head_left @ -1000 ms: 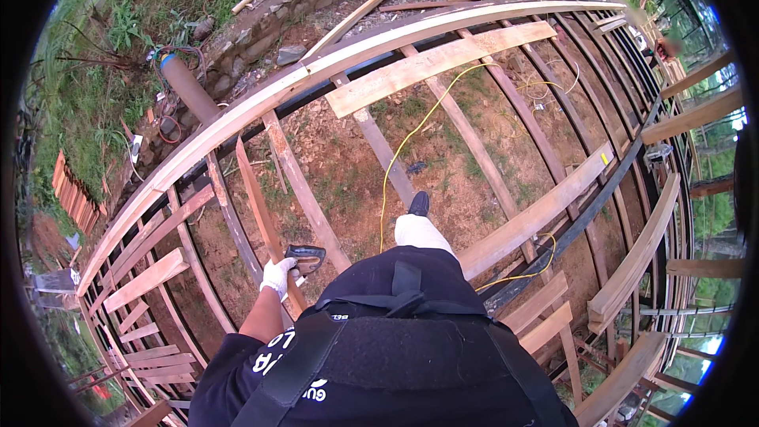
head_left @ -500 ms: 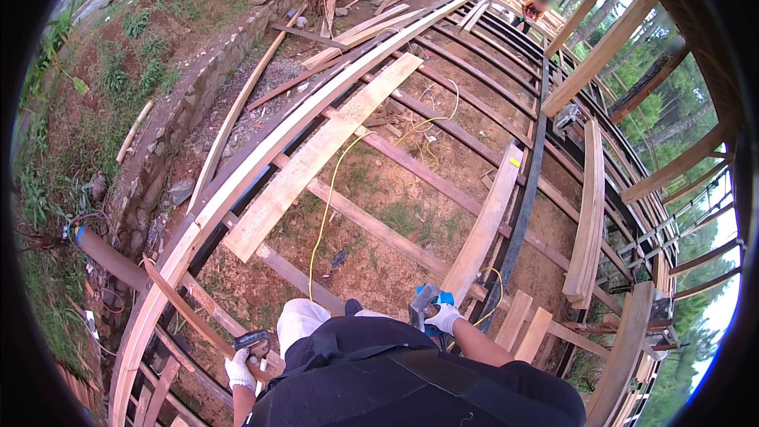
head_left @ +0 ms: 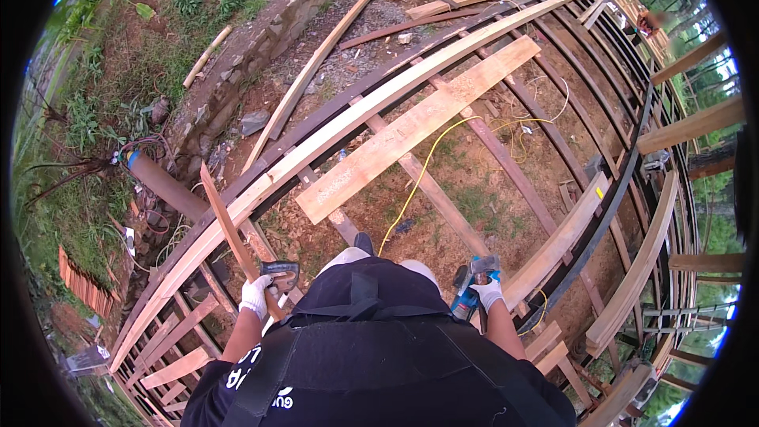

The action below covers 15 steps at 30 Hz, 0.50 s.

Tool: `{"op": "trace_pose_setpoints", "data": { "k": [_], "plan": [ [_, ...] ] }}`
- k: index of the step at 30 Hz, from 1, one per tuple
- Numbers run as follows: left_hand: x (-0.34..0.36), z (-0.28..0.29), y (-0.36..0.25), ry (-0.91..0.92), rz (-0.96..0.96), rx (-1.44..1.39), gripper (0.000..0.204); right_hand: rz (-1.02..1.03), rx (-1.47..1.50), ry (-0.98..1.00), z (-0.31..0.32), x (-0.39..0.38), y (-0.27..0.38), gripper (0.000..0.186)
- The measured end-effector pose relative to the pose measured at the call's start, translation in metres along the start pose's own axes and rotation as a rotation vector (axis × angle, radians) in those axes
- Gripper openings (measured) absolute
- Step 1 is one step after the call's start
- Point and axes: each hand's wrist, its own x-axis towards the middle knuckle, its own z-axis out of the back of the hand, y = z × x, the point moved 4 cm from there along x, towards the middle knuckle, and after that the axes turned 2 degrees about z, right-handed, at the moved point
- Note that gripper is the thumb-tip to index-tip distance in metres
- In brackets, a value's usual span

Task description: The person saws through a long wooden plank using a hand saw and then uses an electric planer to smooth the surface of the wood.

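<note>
Left hand (head_left: 254,296): white-gloved, fingers closed about the lower part of a narrow wooden strip (head_left: 231,221), which slants up and left beyond it. Black handle (head_left: 281,275): against the strip, just right of that hand; whether also gripped, cannot tell. Right hand (head_left: 489,293): white-gloved, curled round a blue power tool (head_left: 465,294), which sits at its left, near a thick plank (head_left: 553,251).

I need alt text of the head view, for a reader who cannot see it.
A white-gloved right hand holds a blue power tool; the gloved left hand grips a narrow board, with a dark tool beside it. Below, wooden beams cross over soil.
</note>
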Motion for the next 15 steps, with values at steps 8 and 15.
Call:
{"op": "trace_pose_setpoints", "data": {
  "k": [8, 15],
  "plan": [
    [0.073, -0.063, -0.168, -0.059, -0.124, 0.124, 0.012, -0.116, 0.103, 0.105, -0.026, 0.04, 0.137, 0.088],
    [0.134, -0.167, -0.289, 0.024, -0.11, 0.235, 0.01, -0.078, -0.002, 0.213, -0.035, 0.124, 0.27, 0.079]
  ]
}}
